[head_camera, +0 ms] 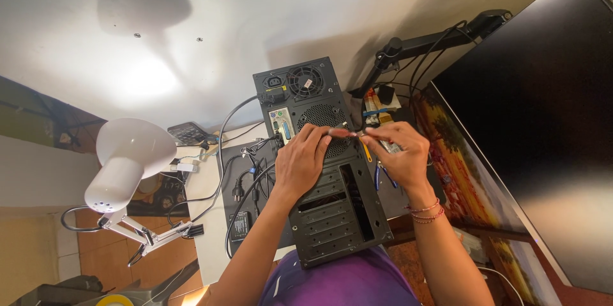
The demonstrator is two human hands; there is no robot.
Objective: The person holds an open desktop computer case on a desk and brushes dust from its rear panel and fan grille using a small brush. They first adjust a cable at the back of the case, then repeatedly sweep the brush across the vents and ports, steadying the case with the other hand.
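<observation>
Fingers of both hands are pinched around a thin red-handled screwdriver (343, 132), which lies sideways between them, just above the back of a black computer case (325, 172). The left hand (300, 162) holds one end with curled fingers and rests on the case. The right hand (402, 153) holds the other end with its fingertips, and it wears red string bracelets (426, 211) on the wrist. The case stands on a desk with its back panel facing up, showing a round fan grille (305, 81). Black cables (246, 181) lie just beside the case. A white desk lamp (128, 159) sits well apart to the left. A big dark monitor (543, 121) stands on the right.
</observation>
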